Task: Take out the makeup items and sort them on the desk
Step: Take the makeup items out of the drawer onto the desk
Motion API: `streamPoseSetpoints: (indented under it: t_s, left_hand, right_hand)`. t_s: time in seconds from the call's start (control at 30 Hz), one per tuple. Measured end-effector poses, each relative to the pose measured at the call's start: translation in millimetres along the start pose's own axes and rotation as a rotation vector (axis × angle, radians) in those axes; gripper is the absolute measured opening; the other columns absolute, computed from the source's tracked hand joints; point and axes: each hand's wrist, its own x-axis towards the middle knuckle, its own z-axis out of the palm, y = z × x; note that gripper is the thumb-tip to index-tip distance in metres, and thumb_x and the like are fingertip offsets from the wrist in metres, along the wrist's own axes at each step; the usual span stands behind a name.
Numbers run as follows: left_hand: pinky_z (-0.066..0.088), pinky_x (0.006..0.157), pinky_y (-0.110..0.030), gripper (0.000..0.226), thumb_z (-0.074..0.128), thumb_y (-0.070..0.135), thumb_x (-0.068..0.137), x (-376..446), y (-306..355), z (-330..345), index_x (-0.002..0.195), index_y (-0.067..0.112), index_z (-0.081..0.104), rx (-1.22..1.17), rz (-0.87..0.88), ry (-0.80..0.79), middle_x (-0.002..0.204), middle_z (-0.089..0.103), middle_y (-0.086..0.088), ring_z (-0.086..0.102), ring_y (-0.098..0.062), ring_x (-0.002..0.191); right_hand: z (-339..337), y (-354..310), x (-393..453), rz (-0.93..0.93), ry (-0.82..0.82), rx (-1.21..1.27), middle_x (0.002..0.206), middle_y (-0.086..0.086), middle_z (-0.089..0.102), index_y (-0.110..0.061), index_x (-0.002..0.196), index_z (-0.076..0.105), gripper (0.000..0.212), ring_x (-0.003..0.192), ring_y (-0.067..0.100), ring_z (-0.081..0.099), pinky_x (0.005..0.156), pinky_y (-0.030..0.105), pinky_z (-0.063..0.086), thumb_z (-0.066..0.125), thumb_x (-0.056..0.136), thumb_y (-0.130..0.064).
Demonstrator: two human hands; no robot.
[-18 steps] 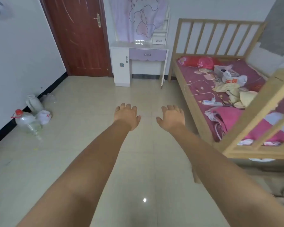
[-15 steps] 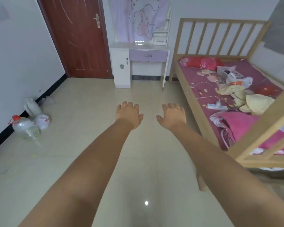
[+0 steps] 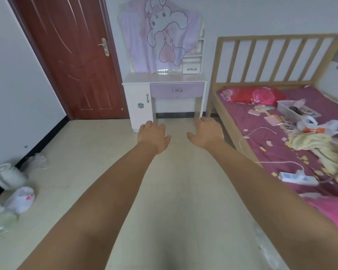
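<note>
Desk (image 3: 164, 78) against far wall, beyond left hand (image 3: 153, 136) and right hand (image 3: 207, 133), both grips relaxed, empty

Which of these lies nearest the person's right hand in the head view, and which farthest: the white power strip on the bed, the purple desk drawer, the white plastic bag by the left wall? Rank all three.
From the right hand:
1. Purple desk drawer, straight ahead, just beyond the fingertips.
2. White power strip, to the right, on the bed.
3. White plastic bag, far left, on the floor by the wall.

white walls, beige tile floor (image 3: 98, 152), red-brown door (image 3: 70, 59), wood bed frame (image 3: 277, 59) at rt.
</note>
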Motion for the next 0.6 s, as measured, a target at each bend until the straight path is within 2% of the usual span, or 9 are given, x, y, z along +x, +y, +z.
streamPoseSetpoints:
  t_s: [0.13,0.3,0.4,0.6]
  left_hand:
    - [0.024,0.109,-0.035,0.05,0.028,0.039,0.098,110,-39,9,0.137,0.009,0.033,-0.009,-0.032,-0.015,0.142,0.035,-0.012,0.027,-0.026,0.134]
    - [0.029,0.105,-0.035,0.051,0.029,0.041,0.097,267,-97,34,0.137,0.009,0.033,0.03,-0.05,-0.014,0.138,0.039,-0.012,0.032,-0.027,0.13]
    - [0.029,0.105,-0.035,0.051,0.029,0.04,0.097,366,-128,42,0.137,0.009,0.034,0.038,-0.035,-0.015,0.139,0.039,-0.012,0.034,-0.027,0.13]
    - [0.03,0.102,-0.035,0.044,0.034,0.036,0.096,544,-158,57,0.128,0.007,0.042,-0.041,0.004,0.0,0.134,0.044,-0.013,0.035,-0.027,0.126]
  right_hand:
    - [19,-8,118,-0.03,0.003,-0.002,0.123,0.012,0.05,-0.007,0.119,0.05,0.043,0.12,0.029,0.041,0.097,0.035,0.035,0.049,0.087,-0.036]
    - [60,-19,276,-0.022,0.013,-0.007,0.124,0.013,0.051,-0.006,0.123,0.048,0.045,0.12,0.029,0.041,0.099,0.035,0.034,0.048,0.088,-0.033]
    - [79,-22,370,0.023,0.01,0.011,0.116,0.013,0.053,-0.005,0.117,0.05,0.04,0.115,0.029,0.044,0.095,0.035,0.036,0.048,0.087,-0.033]
    - [104,-12,541,0.088,-0.019,0.022,0.12,0.012,0.053,-0.005,0.119,0.049,0.041,0.119,0.028,0.042,0.096,0.035,0.037,0.047,0.088,-0.033]
